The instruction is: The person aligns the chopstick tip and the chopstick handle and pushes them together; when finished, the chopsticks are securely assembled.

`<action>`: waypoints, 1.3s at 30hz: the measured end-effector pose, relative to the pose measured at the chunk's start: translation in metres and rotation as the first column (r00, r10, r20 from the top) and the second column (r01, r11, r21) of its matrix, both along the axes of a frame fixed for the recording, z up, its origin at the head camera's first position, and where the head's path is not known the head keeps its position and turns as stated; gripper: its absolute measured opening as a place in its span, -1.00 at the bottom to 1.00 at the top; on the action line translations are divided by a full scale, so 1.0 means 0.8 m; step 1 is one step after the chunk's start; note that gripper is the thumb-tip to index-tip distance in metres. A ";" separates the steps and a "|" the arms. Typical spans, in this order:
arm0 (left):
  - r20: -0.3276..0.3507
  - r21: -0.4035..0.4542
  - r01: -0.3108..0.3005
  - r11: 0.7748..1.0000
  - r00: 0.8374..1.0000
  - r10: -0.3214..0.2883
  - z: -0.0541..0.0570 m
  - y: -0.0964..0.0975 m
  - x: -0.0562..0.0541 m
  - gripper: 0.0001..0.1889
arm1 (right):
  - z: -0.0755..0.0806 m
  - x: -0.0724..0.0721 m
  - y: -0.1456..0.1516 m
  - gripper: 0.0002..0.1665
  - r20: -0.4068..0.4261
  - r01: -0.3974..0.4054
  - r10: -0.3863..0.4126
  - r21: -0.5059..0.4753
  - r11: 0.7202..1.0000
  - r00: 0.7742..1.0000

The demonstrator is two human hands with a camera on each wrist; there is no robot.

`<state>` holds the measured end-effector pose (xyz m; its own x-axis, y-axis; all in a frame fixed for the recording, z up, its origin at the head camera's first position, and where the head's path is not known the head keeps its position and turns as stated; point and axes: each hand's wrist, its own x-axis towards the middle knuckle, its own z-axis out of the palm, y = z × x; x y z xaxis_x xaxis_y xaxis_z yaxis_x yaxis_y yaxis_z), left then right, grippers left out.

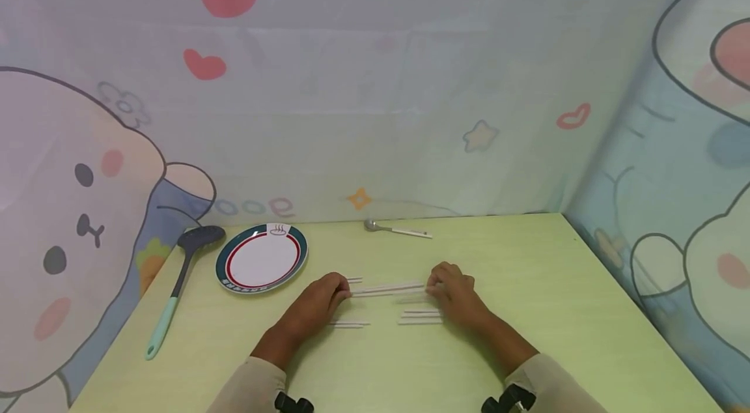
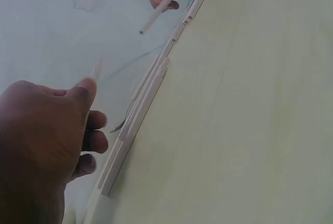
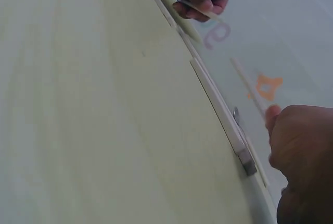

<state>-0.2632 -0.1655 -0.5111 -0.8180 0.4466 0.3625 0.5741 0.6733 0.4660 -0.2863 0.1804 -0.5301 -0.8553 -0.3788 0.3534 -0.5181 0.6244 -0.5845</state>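
Slim white sticks span the space between my two hands above the table. My left hand pinches the end of one white stick between thumb and fingers. Opposite it, my right hand pinches another white stick, whose free end points toward the left hand in the left wrist view. Blur hides part of the held sticks. More white sticks lie below in a left group and a right group, each partly covered by a hand. Exact numbers are hard to tell.
A round plate with a dark green rim and red ring stands at the back left. Beside it lies a kitchen utensil with a black head and mint handle. A small spoon with a white handle lies near the back wall.
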 end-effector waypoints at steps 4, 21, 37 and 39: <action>0.082 -0.013 -0.024 1.000 0.996 0.025 0.007 0.004 0.004 -0.94 | -0.005 0.005 -0.012 -0.77 -0.101 -0.009 0.004 -0.052 0.999 0.995; -0.125 -0.062 0.087 0.994 0.988 -0.094 0.005 0.021 0.013 -0.85 | 0.006 0.025 -0.035 -0.85 -0.134 0.039 -0.047 -0.061 0.997 0.990; -0.090 -0.057 0.118 0.991 0.988 -0.123 0.007 0.025 0.016 -0.83 | 0.005 0.029 -0.037 -0.81 -0.174 0.032 -0.042 -0.058 0.998 0.984; -0.097 -0.056 0.123 0.991 0.987 -0.128 0.007 0.025 0.016 -0.84 | 0.006 0.030 -0.038 -0.82 -0.180 0.037 -0.046 -0.054 0.998 0.983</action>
<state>-0.2501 -0.1455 -0.5054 -0.7151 0.5632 0.4142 0.6976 0.6136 0.3700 -0.2622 0.1501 -0.5254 -0.7902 -0.3221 0.5214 -0.5923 0.6199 -0.5147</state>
